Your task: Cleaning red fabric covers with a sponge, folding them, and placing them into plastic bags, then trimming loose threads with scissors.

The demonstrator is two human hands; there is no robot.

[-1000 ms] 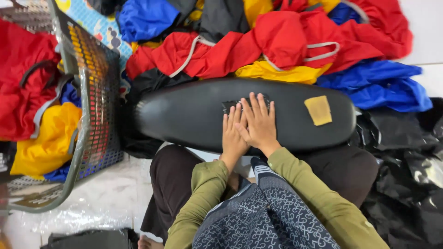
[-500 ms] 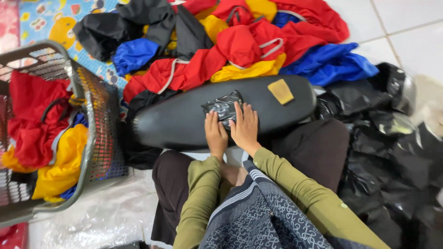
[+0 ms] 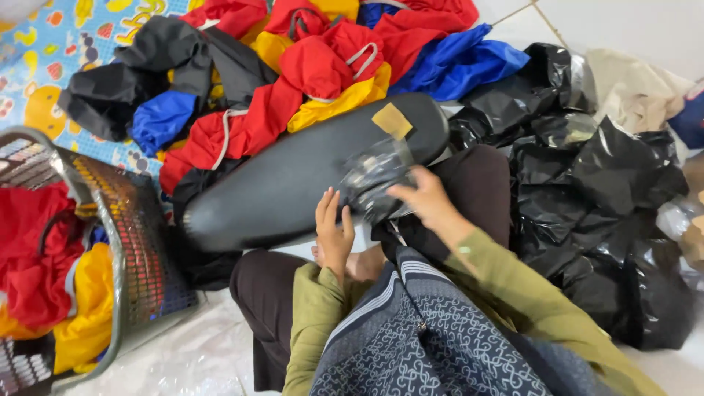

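A long black padded board [image 3: 286, 187] with a tan patch [image 3: 391, 120] lies across my lap. My left hand [image 3: 334, 231] rests flat on its near edge, fingers apart, holding nothing. My right hand [image 3: 424, 199] grips a small dark packet in shiny clear plastic [image 3: 374, 180] and lifts it off the board toward the right; the packet is blurred by motion.
A pile of red, yellow, blue and black garments [image 3: 293, 66] lies beyond the board on a patterned mat [image 3: 44, 66]. A grey mesh basket [image 3: 128, 242] with red and yellow garments stands at left. Crumpled black plastic bags [image 3: 609, 198] fill the right side.
Both hands pressed the packet flat on the board before. Now my right hand has picked it up and carries it right, while the left stays on the board. The view has swung right.
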